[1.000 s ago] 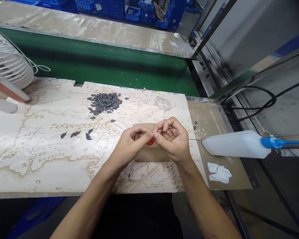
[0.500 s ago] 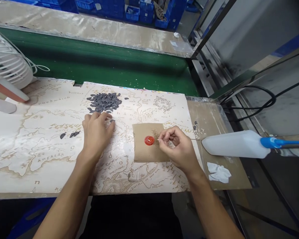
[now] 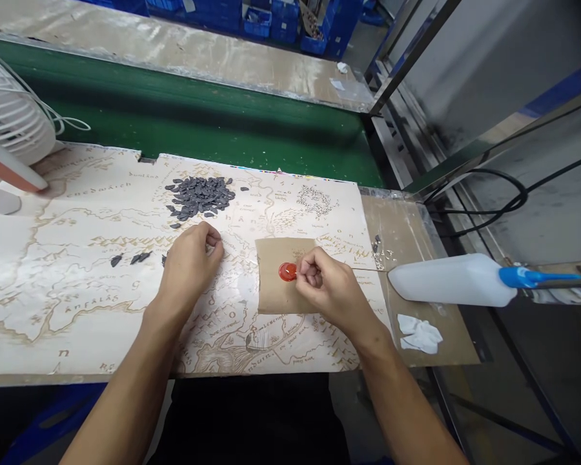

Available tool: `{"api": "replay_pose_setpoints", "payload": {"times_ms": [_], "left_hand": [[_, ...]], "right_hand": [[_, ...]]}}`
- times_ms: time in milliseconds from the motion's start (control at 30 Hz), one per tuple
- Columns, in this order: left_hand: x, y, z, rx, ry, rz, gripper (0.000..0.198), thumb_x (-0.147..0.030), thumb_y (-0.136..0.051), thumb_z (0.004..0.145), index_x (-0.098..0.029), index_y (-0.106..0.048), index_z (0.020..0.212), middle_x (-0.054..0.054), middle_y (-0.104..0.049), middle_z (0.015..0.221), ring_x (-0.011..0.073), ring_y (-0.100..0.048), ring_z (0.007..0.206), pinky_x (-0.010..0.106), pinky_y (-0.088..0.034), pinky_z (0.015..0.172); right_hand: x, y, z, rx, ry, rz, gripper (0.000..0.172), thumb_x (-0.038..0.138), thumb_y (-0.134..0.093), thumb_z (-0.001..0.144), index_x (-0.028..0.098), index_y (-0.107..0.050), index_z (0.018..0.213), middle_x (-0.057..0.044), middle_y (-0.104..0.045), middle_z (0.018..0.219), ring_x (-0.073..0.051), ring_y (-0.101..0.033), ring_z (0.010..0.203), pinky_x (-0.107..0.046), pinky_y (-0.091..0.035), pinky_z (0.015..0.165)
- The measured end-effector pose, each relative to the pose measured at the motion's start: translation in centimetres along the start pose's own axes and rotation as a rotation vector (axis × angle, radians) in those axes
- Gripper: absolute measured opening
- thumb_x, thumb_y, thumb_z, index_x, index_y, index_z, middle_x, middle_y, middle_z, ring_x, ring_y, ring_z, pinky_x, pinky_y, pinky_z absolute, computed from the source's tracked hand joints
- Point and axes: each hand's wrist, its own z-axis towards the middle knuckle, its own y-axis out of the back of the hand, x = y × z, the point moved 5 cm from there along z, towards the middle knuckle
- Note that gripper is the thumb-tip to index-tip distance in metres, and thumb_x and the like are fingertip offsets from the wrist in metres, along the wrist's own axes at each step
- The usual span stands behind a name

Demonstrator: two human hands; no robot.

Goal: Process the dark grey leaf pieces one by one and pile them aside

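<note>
The glossy red disc (image 3: 284, 274) lies on brown card (image 3: 272, 294), probably light, slippery and best taken by its rim, with your right hand (image 3: 326, 281) at its three o'clock, your left hand (image 3: 188, 261) at nine, both curled closed (any contents hidden), and dark flakes (image 3: 201, 196) toward ten.

open room lies between the hands (image 3: 190, 258) (image 3: 332, 284), while the white bottle (image 3: 448, 279) bars the right side.
</note>
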Motion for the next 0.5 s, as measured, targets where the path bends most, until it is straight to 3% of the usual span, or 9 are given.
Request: {"api": "replay_pose_setpoints", "payload": {"times_ms": [200, 300, 367, 500], "left_hand": [[-0.7, 0.3, -0.4, 0.032, -0.032, -0.074, 0.018, -0.028, -0.063, 0.101, -0.021, -0.08, 0.1, 0.011, -0.075, 0.103, 0.0302, -0.07, 0.092, 0.044, -0.052, 0.085], [-1.4, 0.8, -0.8, -0.016, -0.021, -0.189, 0.02, -0.034, -0.067, 0.101, -0.023, -0.084, 0.104, 0.011, -0.07, 0.105, 0.0293, -0.068, 0.093, 0.043, -0.053, 0.086], [-1.6, 0.7, -1.3, -0.011, 0.019, -0.328, 0.02, -0.037, -0.069, 0.102, -0.024, -0.083, 0.106, 0.008, -0.07, 0.097, 0.0265, -0.067, 0.086, 0.04, -0.052, 0.08], [-1.8, -1.1, -2.3, 0.128, 0.134, -0.758, 0.019, -0.04, -0.079, 0.098, -0.022, -0.08, 0.105, 0.004, -0.077, 0.085, 0.022, -0.07, 0.078, 0.034, -0.055, 0.073]], "right_hand": [[0.3, 0.0, -0.1, 0.025, -0.001, 0.002, 0.02, 0.009, -0.063, 0.096, 0.027, -0.055, 0.094, 0.002, -0.069, 0.089, -0.014, -0.054, 0.066, -0.032, -0.045, 0.063], [-0.1, 0.6, -0.3, -0.038, -0.023, 0.007, 0.02, 0.01, -0.064, 0.095, 0.028, -0.055, 0.095, 0.002, -0.071, 0.092, -0.014, -0.053, 0.067, -0.033, -0.045, 0.065], [-0.7, 1.0, -0.7, -0.082, -0.051, -0.019, 0.021, 0.01, -0.065, 0.093, 0.028, -0.054, 0.095, 0.003, -0.071, 0.09, -0.015, -0.052, 0.067, -0.033, -0.045, 0.067], [-2.0, 0.8, -1.8, -0.058, -0.1, -0.136, 0.018, 0.011, -0.062, 0.092, 0.027, -0.055, 0.093, 0.004, -0.066, 0.082, -0.016, -0.053, 0.066, -0.033, -0.042, 0.068]]}}
